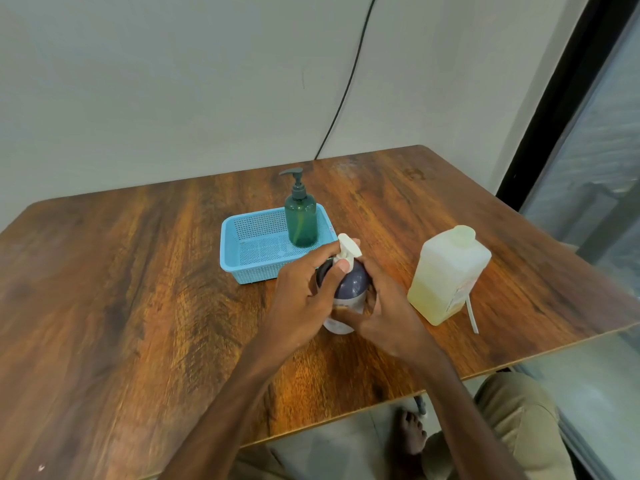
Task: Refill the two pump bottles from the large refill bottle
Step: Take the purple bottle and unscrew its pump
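Purple pump bottle [351,284] stands on the wooden table [138,271], just in front of the blue basket's [230,237] near right corner. Can't tell if they touch.

Left hand [304,299] pinches the white pump head [348,249] at its collar, thumb and fingers curled round it. Right hand [391,317] wraps the bottle body low down, clamped on it.

My read: the step is unscrewing the pump. Pump looks seated and nothing looks poured, so the task is early.

Doing it well:
- Right hand should pin the body to the table, no lifting.
- Turn at the collar, not the nozzle, which would likely just swivel.
- Once the threads release, lift straight up. The dip tube is probably long and wet, so park it in the basket.

Green pump bottle [300,220] stands upright inside the basket at its far right corner, pump on.

Large refill bottle [446,275] stands right of the basket, apart from it and near the right hand. Yellowish liquid fills its lower part and the cap looks on.

A thin white tube [472,317] lies on the table on the refill bottle's side away from the basket.

Room: most of it is left of the basket and in front of it. Right of the basket it's tight. The refill bottle and tube sit close to the table edge, so any slide should go toward the basket, not away.
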Action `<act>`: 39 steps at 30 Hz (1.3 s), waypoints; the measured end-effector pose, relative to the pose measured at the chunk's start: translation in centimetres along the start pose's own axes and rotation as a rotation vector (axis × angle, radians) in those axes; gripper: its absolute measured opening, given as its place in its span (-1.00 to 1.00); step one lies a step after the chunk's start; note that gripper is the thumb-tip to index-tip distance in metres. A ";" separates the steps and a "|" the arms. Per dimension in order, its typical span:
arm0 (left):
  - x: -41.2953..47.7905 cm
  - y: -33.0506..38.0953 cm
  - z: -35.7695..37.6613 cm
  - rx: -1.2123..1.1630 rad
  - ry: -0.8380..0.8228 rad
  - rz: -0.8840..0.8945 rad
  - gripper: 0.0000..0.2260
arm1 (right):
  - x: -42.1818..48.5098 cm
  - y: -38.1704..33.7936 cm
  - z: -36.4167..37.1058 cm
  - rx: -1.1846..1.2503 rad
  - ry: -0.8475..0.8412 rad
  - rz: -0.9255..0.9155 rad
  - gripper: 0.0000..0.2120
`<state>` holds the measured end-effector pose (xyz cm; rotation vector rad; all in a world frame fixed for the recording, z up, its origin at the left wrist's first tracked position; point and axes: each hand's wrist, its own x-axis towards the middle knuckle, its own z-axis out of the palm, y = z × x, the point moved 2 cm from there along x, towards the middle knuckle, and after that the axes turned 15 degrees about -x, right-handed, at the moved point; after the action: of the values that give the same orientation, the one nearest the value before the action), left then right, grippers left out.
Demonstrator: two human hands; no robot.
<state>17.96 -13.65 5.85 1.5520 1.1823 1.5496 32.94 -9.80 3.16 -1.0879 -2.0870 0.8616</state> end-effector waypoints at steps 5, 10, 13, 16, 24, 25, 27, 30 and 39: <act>0.1 0.3 -0.1 0.092 0.151 0.050 -0.82 | 0.2 0.4 0.2 -0.023 -0.015 0.023 -0.25; 0.6 0.5 -0.2 0.188 0.264 0.112 -0.75 | 0.1 0.7 0.3 -0.010 -0.009 0.032 -0.28; 0.9 0.1 0.4 0.167 0.332 0.084 -0.64 | 0.0 0.7 0.3 -0.020 -0.013 0.035 -0.32; 1.3 -0.1 1.1 0.118 0.381 0.064 -0.53 | 0.1 1.1 0.3 -0.027 -0.013 0.039 -0.26; 0.0 -1.0 0.2 0.153 0.137 -0.060 -0.45 | 0.2 0.5 0.0 -0.014 -0.038 0.015 -0.28; -0.2 -1.1 -0.1 0.119 0.085 -0.053 -0.54 | 0.3 0.4 0.0 -0.010 -0.032 0.009 -0.26; -0.5 -1.1 -0.7 0.072 0.022 -0.033 -0.63 | 0.3 0.4 0.0 -0.001 -0.020 -0.002 -0.24; -0.5 -1.0 -1.1 0.080 0.061 -0.027 -0.66 | 0.2 0.5 0.0 -0.012 -0.009 -0.012 -0.23; 0.3 -0.9 0.3 0.059 0.311 0.078 -0.66 | 0.3 0.8 0.4 -0.027 0.009 -0.020 -0.24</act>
<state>18.10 -12.94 5.15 1.4441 1.3587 1.8743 32.85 -9.28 2.42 -1.0814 -2.1040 0.8195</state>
